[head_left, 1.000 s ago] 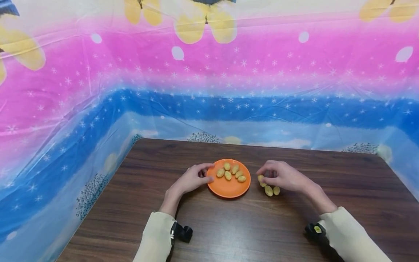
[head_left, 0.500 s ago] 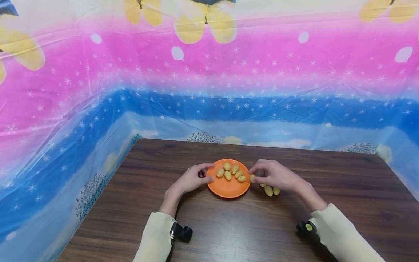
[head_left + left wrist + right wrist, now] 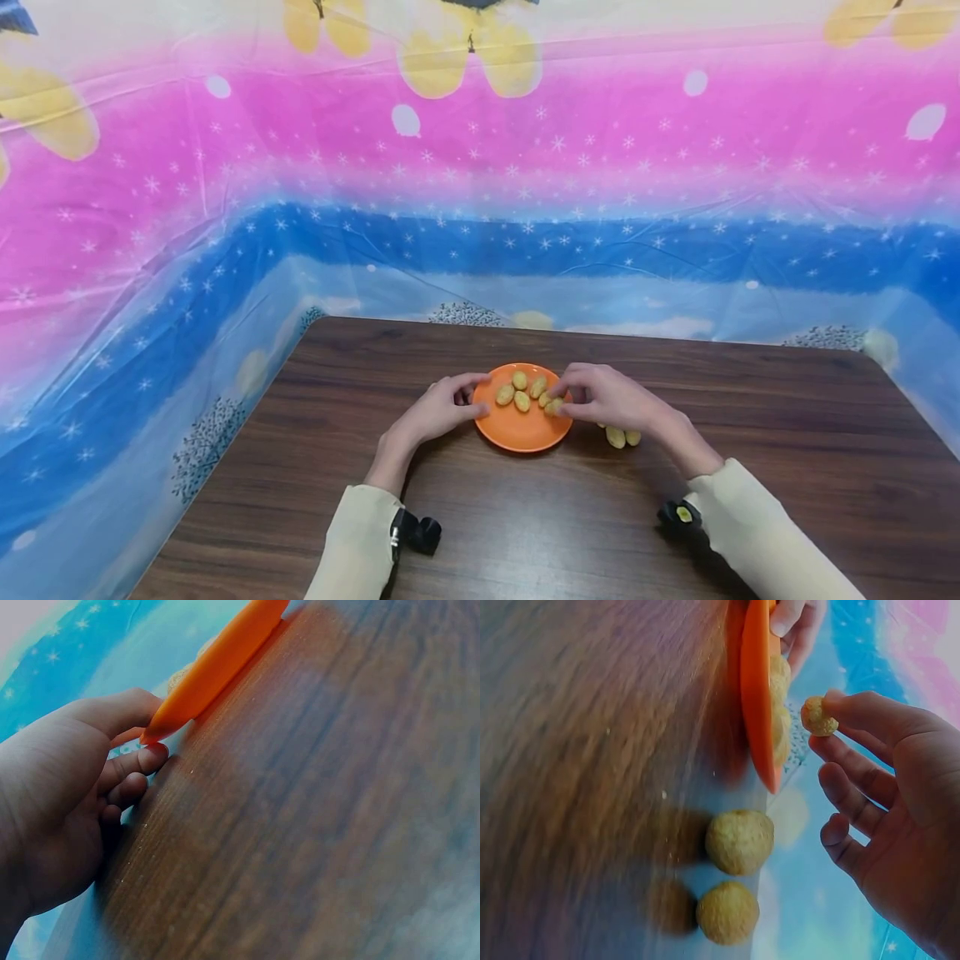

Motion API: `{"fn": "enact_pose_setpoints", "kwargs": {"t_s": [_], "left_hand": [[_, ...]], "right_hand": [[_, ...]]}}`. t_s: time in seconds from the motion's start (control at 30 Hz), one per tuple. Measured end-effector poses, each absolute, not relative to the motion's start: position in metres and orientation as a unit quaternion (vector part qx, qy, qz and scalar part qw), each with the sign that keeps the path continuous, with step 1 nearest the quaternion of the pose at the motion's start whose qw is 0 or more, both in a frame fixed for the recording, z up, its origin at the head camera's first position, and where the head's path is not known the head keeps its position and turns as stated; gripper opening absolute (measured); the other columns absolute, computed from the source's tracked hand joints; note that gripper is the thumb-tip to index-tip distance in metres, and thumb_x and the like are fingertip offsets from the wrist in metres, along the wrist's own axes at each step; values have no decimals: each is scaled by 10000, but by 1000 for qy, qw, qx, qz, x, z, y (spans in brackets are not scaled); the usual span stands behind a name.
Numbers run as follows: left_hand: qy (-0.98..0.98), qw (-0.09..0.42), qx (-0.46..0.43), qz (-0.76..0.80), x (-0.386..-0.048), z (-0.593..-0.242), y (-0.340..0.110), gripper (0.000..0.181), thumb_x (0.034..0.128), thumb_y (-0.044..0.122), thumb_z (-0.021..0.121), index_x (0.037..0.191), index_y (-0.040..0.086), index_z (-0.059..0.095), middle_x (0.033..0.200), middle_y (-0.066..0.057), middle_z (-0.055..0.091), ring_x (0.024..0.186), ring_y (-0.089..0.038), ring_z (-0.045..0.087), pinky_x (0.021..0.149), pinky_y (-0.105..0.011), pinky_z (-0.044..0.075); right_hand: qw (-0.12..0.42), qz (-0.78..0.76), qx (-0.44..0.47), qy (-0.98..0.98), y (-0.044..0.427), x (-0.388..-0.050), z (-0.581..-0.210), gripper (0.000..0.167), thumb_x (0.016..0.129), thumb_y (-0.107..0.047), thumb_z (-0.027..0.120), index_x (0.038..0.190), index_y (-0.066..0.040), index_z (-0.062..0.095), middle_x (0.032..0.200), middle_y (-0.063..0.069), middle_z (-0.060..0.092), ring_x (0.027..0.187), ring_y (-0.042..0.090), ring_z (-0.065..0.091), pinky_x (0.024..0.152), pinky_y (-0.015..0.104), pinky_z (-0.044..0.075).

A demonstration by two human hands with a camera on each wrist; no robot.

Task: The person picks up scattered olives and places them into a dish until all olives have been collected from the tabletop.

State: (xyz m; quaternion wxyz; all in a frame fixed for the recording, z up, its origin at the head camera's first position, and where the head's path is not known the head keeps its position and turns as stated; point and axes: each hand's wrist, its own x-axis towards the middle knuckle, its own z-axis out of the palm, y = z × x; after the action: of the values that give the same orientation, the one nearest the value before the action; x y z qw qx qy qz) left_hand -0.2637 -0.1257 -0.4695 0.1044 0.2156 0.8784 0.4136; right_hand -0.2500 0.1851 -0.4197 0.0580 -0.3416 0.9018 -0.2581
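On the dark brown wooden surface [image 3: 487, 517] stands a round orange glossy plate [image 3: 517, 435], around the middle from left to right. The left hand [image 3: 430, 414] is at its left side, and the grip pinches the plate's rim, with the thumb above and fingers below.

The right hand [image 3: 617, 402] is over the right part of the plate. Its grip pinches one small yellow-brown rough piece [image 3: 820, 718] between thumb and fingertip; in the right wrist view this piece is apart from the plate. Several oval yellow-brown pieces [image 3: 521, 402] lie on the plate, but the right fingers cover some, so I cannot count them surely. More loose oval pieces [image 3: 616, 437] lie on the surface, right of the plate, partly behind the right hand. At the far side hangs a pink and blue printed cloth [image 3: 480, 158].
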Motion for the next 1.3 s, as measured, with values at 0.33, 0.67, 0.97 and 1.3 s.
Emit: {"fn": "enact_pose_setpoints", "kwargs": {"t_s": [0.33, 0.67, 0.97, 1.3], "left_hand": [[879, 104, 215, 414, -264, -469, -125, 513, 941, 305, 685, 1426, 213, 545, 998, -24, 563, 803, -171, 486, 699, -291, 401], [877, 107, 217, 416, -263, -469, -125, 504, 945, 315, 678, 1422, 215, 549, 999, -27, 559, 813, -170, 487, 704, -289, 399], [877, 108, 214, 417, -263, -468, -125, 505, 943, 317, 681, 1422, 221, 550, 1003, -24, 558, 823, -171, 492, 710, -292, 404], [885, 104, 214, 400, -265, -471, -125, 504, 944, 331, 676, 1422, 236, 548, 987, 5, 569, 800, -152, 500, 702, -278, 408]], "right_hand": [[46, -233, -361, 902, 168, -252, -426, 204, 952, -279, 675, 1128, -203, 747, 986, -96, 599, 741, 91, 511, 660, 240, 439], [52, -226, -358, 904, 156, -253, -431, 204, 949, -258, 675, 1137, -209, 738, 1110, -80, 644, 842, 76, 585, 766, 258, 505], [32, -191, -364, 911, 149, -254, -433, 193, 923, -266, 712, 1101, -204, 755, 1084, -82, 666, 974, 118, 556, 848, 326, 495], [18, -176, -377, 909, 145, -253, -437, 192, 916, -242, 721, 1099, -196, 756, 1079, -66, 670, 952, 131, 561, 851, 350, 463]]}}
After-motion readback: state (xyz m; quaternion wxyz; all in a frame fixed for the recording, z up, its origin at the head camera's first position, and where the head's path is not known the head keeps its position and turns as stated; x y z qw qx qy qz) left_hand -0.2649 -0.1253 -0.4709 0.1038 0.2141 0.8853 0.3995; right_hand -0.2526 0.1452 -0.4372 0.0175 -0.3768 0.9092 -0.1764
